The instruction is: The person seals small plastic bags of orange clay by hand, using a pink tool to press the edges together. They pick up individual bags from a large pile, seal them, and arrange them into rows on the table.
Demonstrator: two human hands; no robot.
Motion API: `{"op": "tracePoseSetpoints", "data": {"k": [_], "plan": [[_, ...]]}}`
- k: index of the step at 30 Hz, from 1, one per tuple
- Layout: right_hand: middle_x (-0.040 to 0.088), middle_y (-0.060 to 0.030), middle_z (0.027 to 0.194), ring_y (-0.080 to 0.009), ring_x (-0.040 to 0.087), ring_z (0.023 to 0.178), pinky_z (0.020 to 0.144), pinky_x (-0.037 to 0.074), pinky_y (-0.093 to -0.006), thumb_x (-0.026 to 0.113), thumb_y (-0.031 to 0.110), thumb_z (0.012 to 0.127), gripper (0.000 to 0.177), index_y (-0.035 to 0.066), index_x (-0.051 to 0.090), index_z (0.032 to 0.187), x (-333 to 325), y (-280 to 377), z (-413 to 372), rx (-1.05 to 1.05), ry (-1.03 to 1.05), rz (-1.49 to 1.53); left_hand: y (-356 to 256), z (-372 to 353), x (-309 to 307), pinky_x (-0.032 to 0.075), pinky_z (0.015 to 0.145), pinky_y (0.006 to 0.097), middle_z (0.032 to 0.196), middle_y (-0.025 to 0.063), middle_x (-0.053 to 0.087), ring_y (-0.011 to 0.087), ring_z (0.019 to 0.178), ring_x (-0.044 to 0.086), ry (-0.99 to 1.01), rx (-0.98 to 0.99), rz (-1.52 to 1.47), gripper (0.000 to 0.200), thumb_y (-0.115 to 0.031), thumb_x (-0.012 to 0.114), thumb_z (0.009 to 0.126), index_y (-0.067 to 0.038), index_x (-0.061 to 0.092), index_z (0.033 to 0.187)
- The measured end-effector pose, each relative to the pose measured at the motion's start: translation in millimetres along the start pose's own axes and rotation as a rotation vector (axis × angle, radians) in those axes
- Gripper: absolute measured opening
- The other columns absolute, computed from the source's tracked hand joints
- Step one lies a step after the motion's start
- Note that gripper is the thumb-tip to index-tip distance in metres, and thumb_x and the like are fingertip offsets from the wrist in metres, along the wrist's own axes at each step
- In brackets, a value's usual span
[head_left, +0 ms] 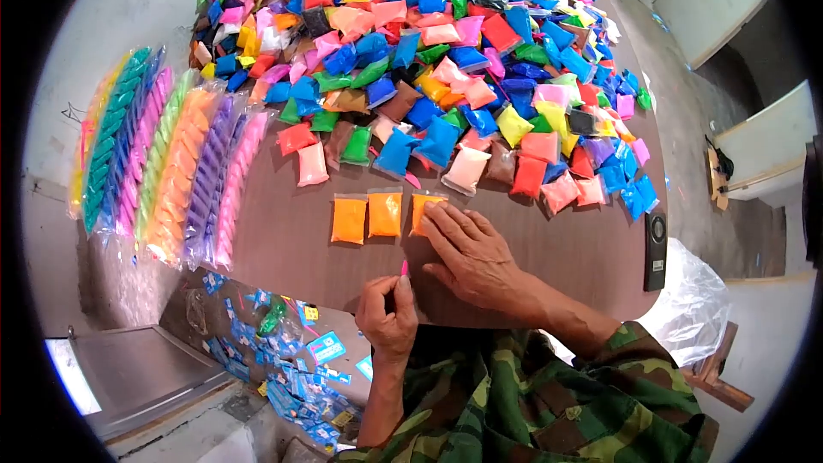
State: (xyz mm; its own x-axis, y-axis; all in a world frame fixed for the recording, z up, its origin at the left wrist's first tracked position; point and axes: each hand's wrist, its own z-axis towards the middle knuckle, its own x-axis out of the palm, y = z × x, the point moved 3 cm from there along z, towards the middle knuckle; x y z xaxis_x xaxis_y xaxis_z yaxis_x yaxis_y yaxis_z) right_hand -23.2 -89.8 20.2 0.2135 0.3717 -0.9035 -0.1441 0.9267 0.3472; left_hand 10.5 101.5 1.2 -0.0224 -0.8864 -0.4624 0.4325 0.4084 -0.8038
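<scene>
Three small clear packets with orange filling lie in a row near the table's front: a left packet [348,219], a middle packet [384,213] and a right packet [419,216]. My right hand [474,259] lies flat, its fingertips on the right packet and partly covering it. My left hand [387,319] is closed at the table's front edge, below the packets. From its thumb and finger a small pink pointed thing [405,267] sticks up; the rest of it is hidden in the hand.
A large heap of small coloured packets [437,144] covers the back of the brown table [291,240]. Long twisted coloured bundles in clear bags [182,176] lie at the left edge. A black device [655,249] sits at the right edge. Blue wrappers [296,399] litter the area below.
</scene>
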Motion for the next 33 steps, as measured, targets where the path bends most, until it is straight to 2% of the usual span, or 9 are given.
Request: {"op": "tracePoseSetpoints", "data": {"k": [9,15,18,21,25,27,28,29,33], "plan": [[0.055,-0.0181,0.158,-0.0342,0.052,0.148,0.121,0.040,-0.0500,0.077,0.027,0.095,0.061,-0.001,0.060,0.147,6,-4,7,-0.075,-0.057,-0.087,2,0,7,0.061,0.070,0.0342,0.094,0.0141,0.076,0.0283,0.078,0.074,-0.013,0.064,-0.010,0.012,-0.006,0.079,0.099,-0.002,0.068,0.098],[0.056,-0.0188,0.156,-0.0355,0.052,0.147,0.120,0.041,-0.0502,0.078,0.023,0.094,0.059,0.002,0.061,0.147,6,-4,5,-0.048,-0.129,0.003,1,0,1,0.061,0.072,0.0347,0.093,0.0140,0.075,0.0277,0.080,0.074,-0.018,0.093,-0.017,0.011,-0.007,0.078,0.101,-0.001,0.068,0.098],[0.057,-0.0196,0.155,-0.0371,0.052,0.147,0.119,0.042,-0.0506,0.079,0.021,0.093,0.059,0.004,0.061,0.146,3,-2,5,-0.008,-0.205,0.012,3,-1,2,0.061,0.076,0.0352,0.095,0.0107,0.076,0.0221,0.083,0.073,-0.009,0.041,-0.048,0.012,-0.015,0.075,0.104,-0.004,0.071,0.101],[0.057,-0.0189,0.157,-0.0383,0.054,0.146,0.118,0.045,-0.0508,0.081,0.024,0.092,0.061,0.004,0.062,0.147,3,2,7,-0.022,-0.189,-0.008,1,-1,2,0.061,0.077,0.0350,0.095,0.0097,0.076,0.0218,0.084,0.074,0.009,0.022,-0.061,0.012,-0.015,0.075,0.104,-0.005,0.071,0.101],[0.057,-0.0172,0.156,-0.0374,0.055,0.145,0.117,0.046,-0.0498,0.080,0.026,0.093,0.061,0.005,0.061,0.146,18,-5,9,-0.066,-0.201,-0.059,-2,0,1,0.060,0.072,0.0370,0.092,0.0138,0.075,0.0299,0.079,0.073,-0.041,0.036,-0.056,0.012,-0.008,0.079,0.099,-0.002,0.070,0.095],[0.059,-0.0159,0.153,-0.0366,0.056,0.144,0.116,0.046,-0.0494,0.080,0.027,0.092,0.057,0.006,0.063,0.142,23,-3,10,-0.077,-0.186,-0.066,-3,1,4,0.060,0.072,0.0379,0.092,0.0139,0.074,0.0305,0.078,0.073,-0.069,0.084,-0.021,0.012,-0.009,0.080,0.098,-0.003,0.070,0.095],[0.060,-0.0152,0.152,-0.0362,0.056,0.143,0.116,0.046,-0.0492,0.080,0.027,0.092,0.055,0.006,0.064,0.140,18,-2,14,-0.079,-0.184,-0.081,2,0,7,0.058,0.071,0.0392,0.088,0.0154,0.075,0.0266,0.076,0.072,-0.082,0.063,-0.054,0.014,-0.012,0.078,0.099,-0.001,0.071,0.095],[0.064,-0.0140,0.143,-0.0344,0.061,0.137,0.112,0.050,-0.0462,0.077,0.022,0.091,0.044,0.006,0.067,0.131,10,0,16,-0.089,-0.244,-0.057,5,-2,7,0.058,0.071,0.0388,0.086,0.0149,0.075,0.0256,0.075,0.072,-0.072,0.046,-0.048,0.014,-0.013,0.078,0.100,-0.001,0.071,0.095],[0.067,-0.0137,0.132,-0.0331,0.067,0.125,0.103,0.057,-0.0422,0.068,0.009,0.092,0.033,0.004,0.067,0.125,10,-14,22,-0.164,-0.328,0.029,8,-4,3,0.057,0.070,0.0356,0.085,0.0124,0.075,0.0210,0.074,0.070,-0.046,0.061,-0.053,0.015,-0.015,0.074,0.104,-0.002,0.070,0.098]]}}
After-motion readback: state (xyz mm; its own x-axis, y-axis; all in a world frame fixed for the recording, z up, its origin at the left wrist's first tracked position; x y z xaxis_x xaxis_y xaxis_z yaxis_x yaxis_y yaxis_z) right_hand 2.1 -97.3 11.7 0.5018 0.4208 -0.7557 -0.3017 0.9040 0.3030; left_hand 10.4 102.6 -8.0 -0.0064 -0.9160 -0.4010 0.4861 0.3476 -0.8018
